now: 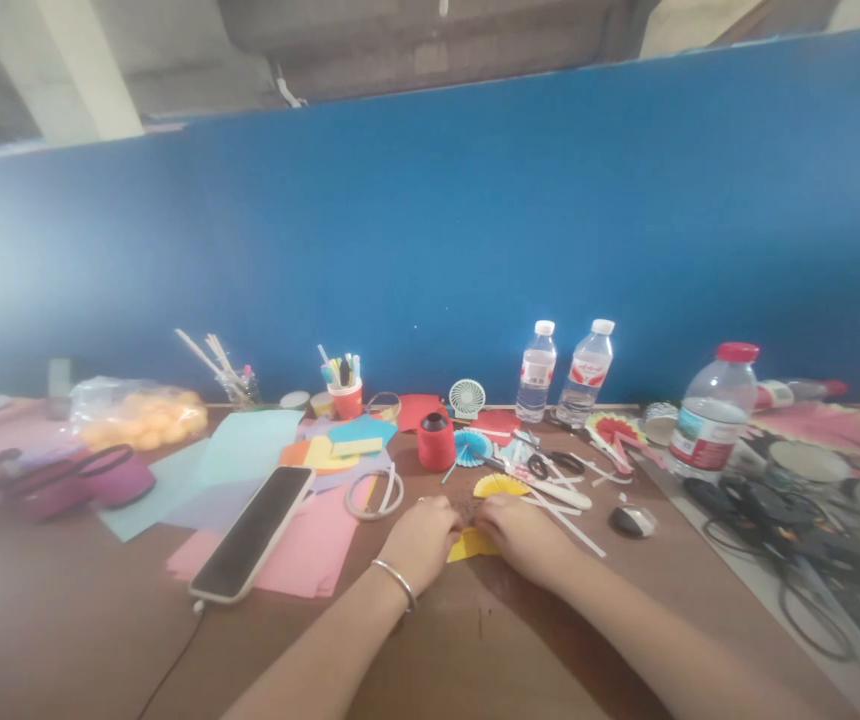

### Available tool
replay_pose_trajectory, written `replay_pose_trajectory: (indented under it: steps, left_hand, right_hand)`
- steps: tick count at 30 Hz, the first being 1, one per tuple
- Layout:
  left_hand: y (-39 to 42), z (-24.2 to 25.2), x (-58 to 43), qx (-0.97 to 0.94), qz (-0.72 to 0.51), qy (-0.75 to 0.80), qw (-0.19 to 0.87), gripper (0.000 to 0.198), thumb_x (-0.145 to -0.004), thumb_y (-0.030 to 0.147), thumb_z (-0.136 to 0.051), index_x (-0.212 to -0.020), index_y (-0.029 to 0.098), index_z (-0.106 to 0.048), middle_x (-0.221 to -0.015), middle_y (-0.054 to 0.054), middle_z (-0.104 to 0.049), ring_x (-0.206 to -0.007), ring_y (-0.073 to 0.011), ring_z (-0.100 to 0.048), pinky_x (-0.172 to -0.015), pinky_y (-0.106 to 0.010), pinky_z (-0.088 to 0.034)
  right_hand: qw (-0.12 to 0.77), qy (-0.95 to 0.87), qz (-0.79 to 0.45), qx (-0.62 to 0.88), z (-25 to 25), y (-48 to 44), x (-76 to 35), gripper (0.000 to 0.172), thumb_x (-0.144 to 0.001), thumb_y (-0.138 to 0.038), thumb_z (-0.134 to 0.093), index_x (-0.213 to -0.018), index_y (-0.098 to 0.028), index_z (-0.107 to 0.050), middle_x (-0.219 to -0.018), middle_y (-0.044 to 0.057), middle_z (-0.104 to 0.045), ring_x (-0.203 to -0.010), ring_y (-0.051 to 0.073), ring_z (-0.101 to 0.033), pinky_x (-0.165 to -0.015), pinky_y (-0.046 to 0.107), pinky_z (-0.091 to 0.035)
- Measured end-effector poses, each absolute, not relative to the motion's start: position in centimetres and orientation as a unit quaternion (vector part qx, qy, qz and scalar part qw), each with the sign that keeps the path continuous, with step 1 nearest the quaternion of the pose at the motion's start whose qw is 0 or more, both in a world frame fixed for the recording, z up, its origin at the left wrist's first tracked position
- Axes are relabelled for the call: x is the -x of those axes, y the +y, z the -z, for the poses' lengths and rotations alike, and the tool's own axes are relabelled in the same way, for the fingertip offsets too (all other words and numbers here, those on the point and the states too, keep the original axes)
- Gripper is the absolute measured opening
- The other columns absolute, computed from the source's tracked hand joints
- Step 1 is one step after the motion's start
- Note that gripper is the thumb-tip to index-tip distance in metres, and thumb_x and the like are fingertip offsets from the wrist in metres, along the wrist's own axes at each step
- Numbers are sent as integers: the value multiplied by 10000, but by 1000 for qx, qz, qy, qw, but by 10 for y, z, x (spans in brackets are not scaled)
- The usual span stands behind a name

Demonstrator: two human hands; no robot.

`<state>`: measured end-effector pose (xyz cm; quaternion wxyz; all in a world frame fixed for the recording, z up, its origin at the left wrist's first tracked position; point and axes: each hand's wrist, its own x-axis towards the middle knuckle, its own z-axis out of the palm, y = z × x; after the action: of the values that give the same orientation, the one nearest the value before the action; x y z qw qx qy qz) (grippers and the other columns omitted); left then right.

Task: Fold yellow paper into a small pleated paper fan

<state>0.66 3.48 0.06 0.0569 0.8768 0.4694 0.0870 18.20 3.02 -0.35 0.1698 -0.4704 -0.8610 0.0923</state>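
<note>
A piece of yellow paper (473, 545) lies on the brown table between my two hands. My left hand (424, 540) has its fingers curled on the paper's left end. From the other side, my right hand (516, 530) is closed over the right end; both sets of fingertips are partly hidden. Just beyond my hands rests a yellow pleated paper fan (500, 486). Behind it are a blue pleated paper rosette (473, 448) and a red spool of thread (436, 443).
Scissors (556, 464) and white paper strips (569, 525) lie to the right, near water bottles (536, 375). Left are a phone (254, 535), coloured paper sheets (250, 450) and a tape roll (374, 497). Cables (767, 530) tangle at the far right.
</note>
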Motion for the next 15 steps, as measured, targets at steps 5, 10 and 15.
replay_pose_trajectory:
  steps: [5, 10, 15]
  left_hand:
    - [37, 2, -7, -879, -86, 465, 52, 169, -782, 179, -454, -815, 211, -617, -806, -25, -559, -769, -156, -525, -701, -257, -391]
    - [37, 1, -12, -882, -89, 462, 35, 153, -768, 141, -431, -749, 165, -581, -777, -49, -558, -761, -184, -515, -696, -287, -388]
    - [34, -6, -12, -876, -115, 467, 35, 161, -803, 147, -374, -798, 172, -533, -810, -42, -565, -784, -179, -512, -719, -288, -377]
  right_hand:
    - [165, -859, -110, 471, 9, 37, -182, 141, -761, -162, -470, -752, -181, -609, -776, 31, -590, -764, 153, -522, -658, 228, -355]
    - [168, -870, -60, 460, 14, 40, -181, 120, -759, -137, -465, -705, -174, -566, -727, 22, -575, -702, 143, -507, -605, 225, -340]
    - [195, -866, 11, 460, 14, 37, -179, 136, -787, -130, -423, -702, -164, -523, -705, 34, -557, -677, 157, -488, -604, 253, -331]
